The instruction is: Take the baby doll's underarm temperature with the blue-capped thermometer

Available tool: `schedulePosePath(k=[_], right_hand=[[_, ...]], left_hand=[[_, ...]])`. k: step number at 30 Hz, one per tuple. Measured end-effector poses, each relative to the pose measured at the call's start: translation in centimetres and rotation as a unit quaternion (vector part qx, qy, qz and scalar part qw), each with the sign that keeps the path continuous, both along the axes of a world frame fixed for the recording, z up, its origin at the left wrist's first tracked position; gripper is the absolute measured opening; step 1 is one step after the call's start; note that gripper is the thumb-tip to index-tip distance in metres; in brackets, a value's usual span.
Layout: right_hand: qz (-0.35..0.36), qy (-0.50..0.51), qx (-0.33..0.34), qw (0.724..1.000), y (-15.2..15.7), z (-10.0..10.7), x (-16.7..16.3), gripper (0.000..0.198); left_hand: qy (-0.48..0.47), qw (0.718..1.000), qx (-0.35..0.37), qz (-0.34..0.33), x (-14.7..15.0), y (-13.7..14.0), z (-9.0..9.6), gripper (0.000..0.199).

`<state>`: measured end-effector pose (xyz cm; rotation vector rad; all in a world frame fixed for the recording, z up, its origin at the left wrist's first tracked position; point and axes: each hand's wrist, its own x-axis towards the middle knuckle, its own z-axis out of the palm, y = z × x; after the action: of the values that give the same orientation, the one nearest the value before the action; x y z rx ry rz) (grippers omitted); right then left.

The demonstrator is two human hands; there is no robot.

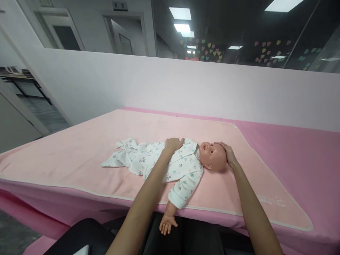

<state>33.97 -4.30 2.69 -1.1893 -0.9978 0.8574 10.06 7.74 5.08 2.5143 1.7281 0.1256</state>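
Note:
A baby doll [214,157] lies on its back across a peach mat, its head to the right. It wears a white printed outfit [183,166], and the trouser legs lie flat to the left. My left hand [174,143] rests on the doll's far side at the torso, fingers curled over it and thumb pointing right; the fingertips are hidden. Against the top of the doll's head, my right hand [228,153] lies cupped with its fingers stretched out. The doll's near arm [170,212] hangs past the mat's front edge, palm showing.
The peach mat [79,148] with a white border covers a pink padded table [300,152]. Behind it runs a low white wall [186,88] topped by dark glass with heart stickers. Below the front edge are my dark-clothed legs [196,237]. A doorway opens at left.

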Motion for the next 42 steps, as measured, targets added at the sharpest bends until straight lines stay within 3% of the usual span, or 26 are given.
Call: schedulePosePath(k=[6, 26, 33, 35, 39, 42], right_hand=[[-0.039, 0.035, 0.026, 0.998, 0.3, -0.4, 1.0, 0.044], [0.001, -0.005, 0.009, 1.0, -0.1, 0.3, -0.4, 0.042], [-0.078, 0.048, 0.043, 0.995, 0.6, -0.3, 0.3, 0.042], [-0.063, 0.049, 0.04, 0.996, 0.6, -0.4, 0.4, 0.044], [0.03, 0.018, -0.033, 0.999, 0.3, -0.3, 0.3, 0.044], [0.043, 0.013, -0.052, 0.998, 0.0, -0.1, 0.2, 0.045]], left_hand=[[0.001, 1.0, 0.003, -0.005, 0.0, 0.2, -0.2, 0.059], [0.002, 1.0, -0.001, -0.011, 0.0, 0.4, -0.2, 0.059], [0.001, 1.0, 0.0, -0.012, 0.0, 0.5, -0.3, 0.06], [0.0, 1.0, -0.003, -0.011, 0.1, 0.6, -0.4, 0.059], [-0.005, 1.0, -0.007, -0.009, 0.1, 0.6, -0.4, 0.06], [-0.004, 1.0, -0.009, -0.009, 0.1, 0.5, -0.3, 0.06]])
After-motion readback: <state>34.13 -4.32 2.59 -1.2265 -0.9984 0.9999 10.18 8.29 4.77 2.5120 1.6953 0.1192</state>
